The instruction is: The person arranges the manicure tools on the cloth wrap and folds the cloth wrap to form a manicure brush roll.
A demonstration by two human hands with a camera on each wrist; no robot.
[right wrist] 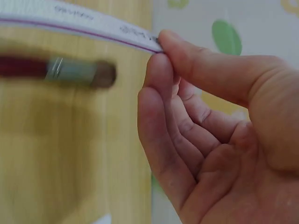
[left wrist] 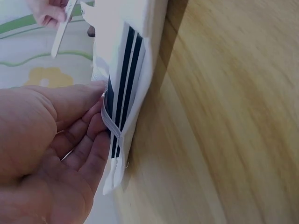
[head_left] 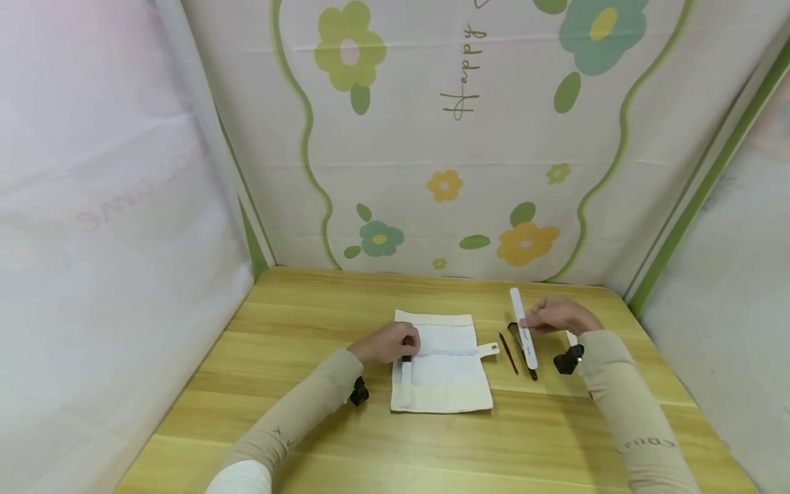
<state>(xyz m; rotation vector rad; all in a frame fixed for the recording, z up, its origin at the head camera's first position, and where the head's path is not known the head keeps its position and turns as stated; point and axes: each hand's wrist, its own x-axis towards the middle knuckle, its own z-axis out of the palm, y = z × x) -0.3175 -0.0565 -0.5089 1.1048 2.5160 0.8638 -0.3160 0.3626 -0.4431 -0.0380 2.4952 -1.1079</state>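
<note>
A white fabric case point(head_left: 453, 384) lies unfolded on the table, its snap tab point(head_left: 488, 350) pointing right. At its left side my left hand point(head_left: 389, 343) pinches the edge of a pale elastic band point(left wrist: 110, 122) between thumb and fingers. Flat dark-and-white striped pieces point(left wrist: 128, 77) sit under that band. My right hand point(head_left: 558, 314) holds a white nail file point(head_left: 523, 329) between thumb and index finger, above the table. The file shows small printing and a purple line along its edge. Below it lies a brush point(right wrist: 70, 71) with a dark red handle and brown bristles.
A thin brown stick point(head_left: 509, 353) lies between the case and the brush. Part of a white item point(head_left: 571, 338) shows beside the right wrist. The wooden table point(head_left: 296, 322) is enclosed by fabric walls, the back one point(head_left: 395, 137) printed with flowers.
</note>
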